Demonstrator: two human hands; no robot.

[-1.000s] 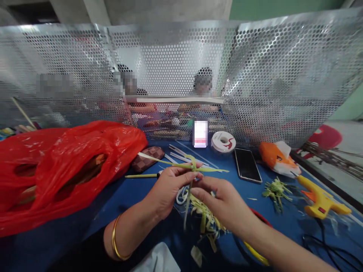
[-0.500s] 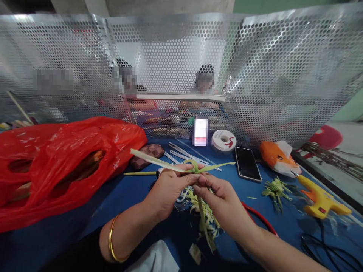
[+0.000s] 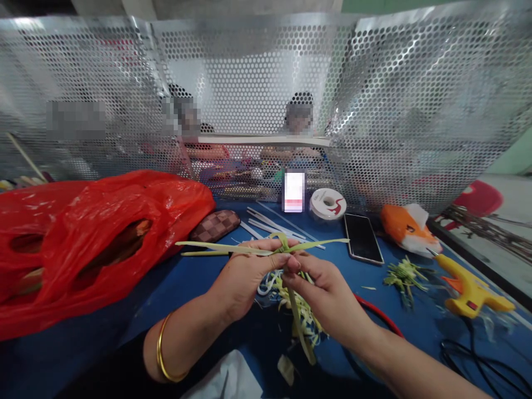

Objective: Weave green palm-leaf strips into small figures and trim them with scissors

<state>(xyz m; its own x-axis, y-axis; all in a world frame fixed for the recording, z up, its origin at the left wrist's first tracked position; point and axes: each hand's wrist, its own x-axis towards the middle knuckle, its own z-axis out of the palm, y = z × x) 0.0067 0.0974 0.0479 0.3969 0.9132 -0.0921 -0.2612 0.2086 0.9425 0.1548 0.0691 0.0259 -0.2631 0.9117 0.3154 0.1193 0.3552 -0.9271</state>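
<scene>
Pale green leaf strips cross in a small knot or fold at my fingertips, with ends sticking out to both sides and one hanging down toward me. My left hand pinches the strips between thumb and fingers from the left. From the other side my right hand is closed on them, its fingertips touching those of the left. Exactly which strip each finger holds is hidden. Below the hands lies a heap of yellow-green leaf scraps, partly covered, beside a looped white cord.
A red plastic bag fills the left, beside a checkered pouch. White strips, a ribbon spool, a lit phone and a dark phone lie ahead. Rightward are leaf trimmings and a yellow glue gun. A perforated screen stands behind.
The hanging strip end has swung right. The right-hand end reaches farther out, and the long left end has lifted, then dropped nearly level. Both hands stay pinched together.
</scene>
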